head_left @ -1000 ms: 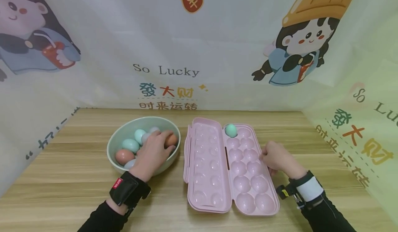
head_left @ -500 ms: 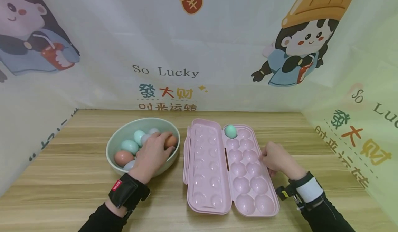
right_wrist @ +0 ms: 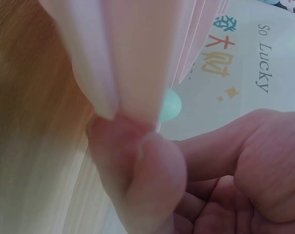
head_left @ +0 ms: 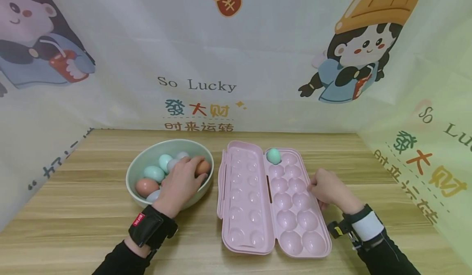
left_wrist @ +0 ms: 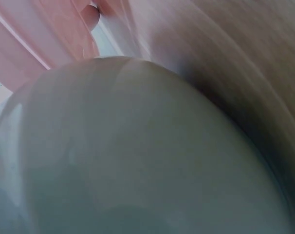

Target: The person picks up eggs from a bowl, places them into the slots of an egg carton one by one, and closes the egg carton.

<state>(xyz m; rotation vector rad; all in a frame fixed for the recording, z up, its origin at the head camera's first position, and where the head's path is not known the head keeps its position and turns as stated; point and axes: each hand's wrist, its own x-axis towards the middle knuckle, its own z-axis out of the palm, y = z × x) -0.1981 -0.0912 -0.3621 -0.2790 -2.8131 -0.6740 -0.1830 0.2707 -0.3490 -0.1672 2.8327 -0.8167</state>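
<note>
In the head view, my left hand (head_left: 180,182) reaches into a pale green bowl (head_left: 138,164) of several eggs. Its forefinger and thumb lie on either side of a brown egg (head_left: 203,167), holding it; the other fingertips are hidden. A second brown egg (head_left: 146,187) and blue-green eggs (head_left: 154,173) lie left of the hand. My right hand (head_left: 328,188) pinches the right edge of an open pink egg carton (head_left: 271,248), thumb against finger in the right wrist view. One green egg (head_left: 274,156) sits in the carton's far left cup.
The bowl's outer wall (left_wrist: 138,146) fills most of the left wrist view. The carton's lid (head_left: 243,197) lies opened flat to the left, beside the bowl. Both stand on a wooden table (head_left: 73,226), with a printed cloth (head_left: 273,53) behind and at the sides.
</note>
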